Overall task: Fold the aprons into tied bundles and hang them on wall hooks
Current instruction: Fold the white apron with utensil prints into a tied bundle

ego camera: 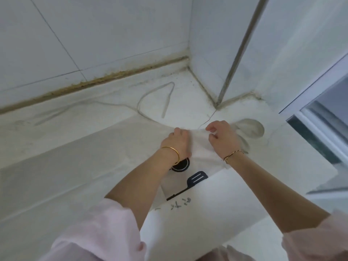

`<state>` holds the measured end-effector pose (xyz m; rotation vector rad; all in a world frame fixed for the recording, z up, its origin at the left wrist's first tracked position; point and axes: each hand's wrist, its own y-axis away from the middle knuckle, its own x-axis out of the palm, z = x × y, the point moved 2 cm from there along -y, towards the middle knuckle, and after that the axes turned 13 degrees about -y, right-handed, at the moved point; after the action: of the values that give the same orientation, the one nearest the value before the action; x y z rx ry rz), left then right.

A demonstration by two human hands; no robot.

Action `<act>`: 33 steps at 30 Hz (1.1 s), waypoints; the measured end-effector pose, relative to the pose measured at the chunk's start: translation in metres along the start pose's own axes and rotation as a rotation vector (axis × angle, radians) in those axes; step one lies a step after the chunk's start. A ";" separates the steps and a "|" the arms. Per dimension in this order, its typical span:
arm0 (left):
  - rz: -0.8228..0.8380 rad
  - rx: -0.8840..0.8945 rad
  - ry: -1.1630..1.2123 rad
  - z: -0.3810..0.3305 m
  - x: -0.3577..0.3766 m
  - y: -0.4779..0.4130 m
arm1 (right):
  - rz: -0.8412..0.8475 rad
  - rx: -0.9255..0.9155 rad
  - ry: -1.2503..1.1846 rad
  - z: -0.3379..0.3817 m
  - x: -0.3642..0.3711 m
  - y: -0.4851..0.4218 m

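The white stone countertop point(188, 95) runs into a tiled corner at 12 o'clock. A white apron point(216, 204) lies spread on it from centre to 6 o'clock, with its thin strap point(168, 99) curling at 12 o'clock and a second loop point(261, 129) at 3 o'clock.

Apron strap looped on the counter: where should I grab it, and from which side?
Likely the strap at its straight near end, pinched from above, coming from the near side: that end lies flat on the counter, just beyond the left hand holding the apron.
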<state>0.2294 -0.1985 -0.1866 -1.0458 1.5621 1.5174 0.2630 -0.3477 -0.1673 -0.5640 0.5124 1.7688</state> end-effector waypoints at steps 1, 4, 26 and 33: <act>0.050 -0.011 -0.014 -0.006 0.000 -0.004 | -0.010 0.013 0.004 -0.008 -0.013 0.004; 0.184 -0.029 -0.108 -0.018 -0.005 -0.011 | -0.053 0.060 0.034 -0.028 -0.046 0.013; 0.395 -0.156 0.146 -0.114 -0.026 0.005 | 0.293 0.583 -0.667 -0.075 -0.075 0.015; 0.557 -0.422 0.387 -0.123 -0.041 0.006 | 0.372 0.525 -0.664 -0.077 -0.092 0.022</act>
<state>0.2472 -0.3186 -0.1394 -1.2567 1.9629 2.1933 0.2716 -0.4694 -0.1707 0.5068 0.5947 1.9266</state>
